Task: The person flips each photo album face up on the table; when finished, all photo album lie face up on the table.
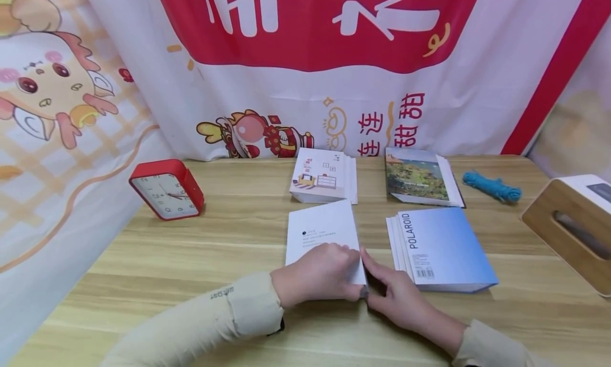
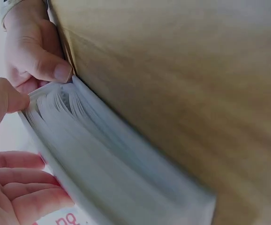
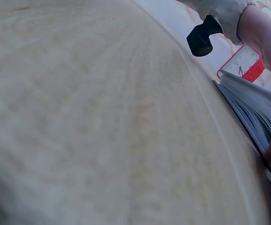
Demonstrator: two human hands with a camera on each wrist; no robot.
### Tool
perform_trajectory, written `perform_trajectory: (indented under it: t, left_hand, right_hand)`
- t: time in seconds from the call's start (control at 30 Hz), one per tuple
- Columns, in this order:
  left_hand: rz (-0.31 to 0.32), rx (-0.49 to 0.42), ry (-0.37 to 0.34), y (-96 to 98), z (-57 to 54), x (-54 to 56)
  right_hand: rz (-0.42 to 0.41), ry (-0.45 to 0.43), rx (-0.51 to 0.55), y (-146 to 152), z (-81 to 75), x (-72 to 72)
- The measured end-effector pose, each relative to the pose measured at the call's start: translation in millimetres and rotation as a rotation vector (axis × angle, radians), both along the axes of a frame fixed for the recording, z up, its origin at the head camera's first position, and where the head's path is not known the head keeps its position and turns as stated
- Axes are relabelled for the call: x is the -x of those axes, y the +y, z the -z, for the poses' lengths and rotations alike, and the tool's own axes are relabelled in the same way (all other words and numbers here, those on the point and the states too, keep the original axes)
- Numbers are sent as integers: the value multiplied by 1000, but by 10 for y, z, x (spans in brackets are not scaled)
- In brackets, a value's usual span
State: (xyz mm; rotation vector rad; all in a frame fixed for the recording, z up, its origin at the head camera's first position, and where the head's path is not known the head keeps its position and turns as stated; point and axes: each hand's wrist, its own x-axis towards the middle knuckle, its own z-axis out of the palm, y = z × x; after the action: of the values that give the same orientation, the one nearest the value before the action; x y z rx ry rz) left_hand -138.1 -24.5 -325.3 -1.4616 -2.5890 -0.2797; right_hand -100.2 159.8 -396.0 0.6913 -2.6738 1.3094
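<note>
A white photo album [image 1: 317, 226] with small print on its cover lies before me on the table. My left hand [image 1: 324, 271] grips its near right corner from above, fingers bent over the cover. In the left wrist view, the left thumb [image 2: 6, 101] sits on the cover's edge beside the fanned page ends [image 2: 74, 126]. At the album's right edge, my right hand [image 1: 401, 298] holds the same corner. Its thumb [image 2: 48, 65] lies on the corner in the left wrist view. The right wrist view shows the page edges [image 3: 255, 105] side-on.
Behind stand an album with a room drawing [image 1: 317, 176] and one with a landscape cover [image 1: 420, 176]. Right of my hands lies a blue POLAROID album [image 1: 448, 250]. A red clock [image 1: 167, 189] is at left; blue cord [image 1: 491, 186] and a wooden-fronted box [image 1: 568, 229] are at right.
</note>
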Motion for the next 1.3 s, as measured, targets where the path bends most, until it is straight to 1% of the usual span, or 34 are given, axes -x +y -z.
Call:
perform_trajectory:
  t: [0.17, 0.23, 0.4, 0.47, 0.63, 0.73, 0.87, 0.93, 0.97, 1.03, 1.1, 1.2, 1.23, 1.3]
  left_hand:
    - [-38, 25, -2, 66, -17, -12]
    - [-52, 28, -22, 80, -29, -16]
    - [-80, -9, -47, 71, -65, -33]
    - [-92, -44, -35, 57, -76, -45]
    - [-124, -169, 0, 4, -85, -91]
    - [-139, -265, -1, -32, -79, -121]
    - [-126, -394, 8, -83, -63, -155]
    - [-107, -455, 33, -109, -47, -166]
    - [-98, -484, 53, -120, -37, -168]
    - [-92, -547, 71, -134, -23, -172]
    - [-101, -597, 83, -146, -11, -171]
    - [-111, -674, 74, -162, 5, -173]
    - [-107, -696, 71, -170, 14, -173]
    - [-92, -750, 67, -186, 35, -171]
  right_hand:
    - [-21, 37, 38, 14, -16, 10]
    - [-30, 41, 47, 26, -33, 14]
    - [-54, 23, 74, 42, -90, 37]
    - [-57, 39, 80, 40, -116, 46]
    - [-51, 70, 99, 9, -204, 48]
    - [-56, 68, 141, -12, -266, 43]
    - [-68, 56, 210, -26, -346, 40]
    - [-62, 63, 217, -31, -378, 37]
    - [-58, 80, 218, -35, -392, 37]
    - [-58, 119, 234, -40, -414, 40]
    - [-68, 181, 263, -46, -436, 54]
    - [-103, 277, 322, -53, -469, 87]
    - [-117, 311, 338, -57, -479, 102]
    - [-133, 348, 345, -61, -513, 136]
